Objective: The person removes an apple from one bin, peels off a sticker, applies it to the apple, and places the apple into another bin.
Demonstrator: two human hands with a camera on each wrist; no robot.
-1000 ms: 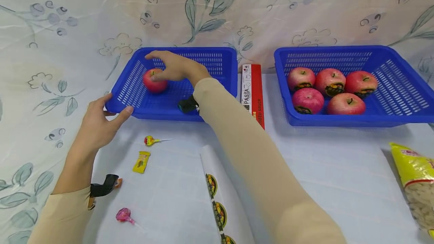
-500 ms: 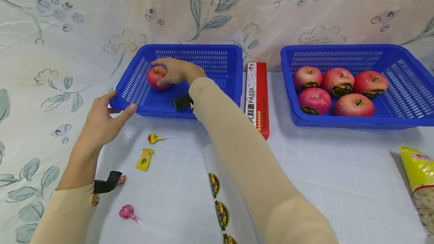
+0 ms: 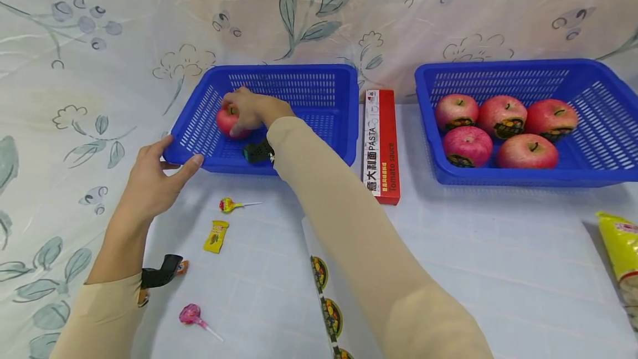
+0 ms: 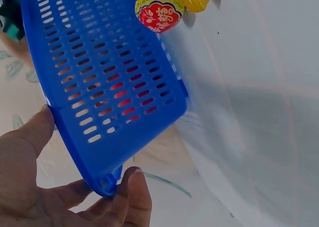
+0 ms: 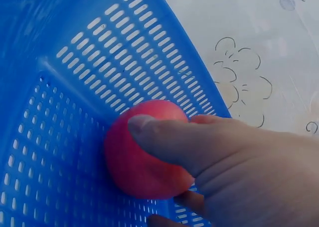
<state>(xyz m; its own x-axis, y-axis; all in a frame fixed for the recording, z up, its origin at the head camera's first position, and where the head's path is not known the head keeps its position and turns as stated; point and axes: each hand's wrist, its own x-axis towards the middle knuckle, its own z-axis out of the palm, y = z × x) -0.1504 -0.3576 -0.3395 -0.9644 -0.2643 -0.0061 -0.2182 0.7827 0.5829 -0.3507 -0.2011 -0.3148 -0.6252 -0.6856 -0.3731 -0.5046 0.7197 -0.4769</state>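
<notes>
My right hand reaches into the left blue plastic basket and grips a red apple. In the right wrist view the thumb lies across the apple, with the other fingers on its far side, partly hidden. My left hand holds the near left corner of that basket. From the left wrist, thumb and fingers of the left hand show on either side of the corner of the basket, and red shows through its slots.
Another blue basket with several apples stands right. Between the baskets lies a pasta box. In front are a yellow lollipop, a yellow candy, a pink lollipop and a sticker sheet. A yellow bag lies far right.
My right hand has come down onto the apple and closed its fingers round it. The left hand stays at the basket's corner. The head view has shifted slightly.
</notes>
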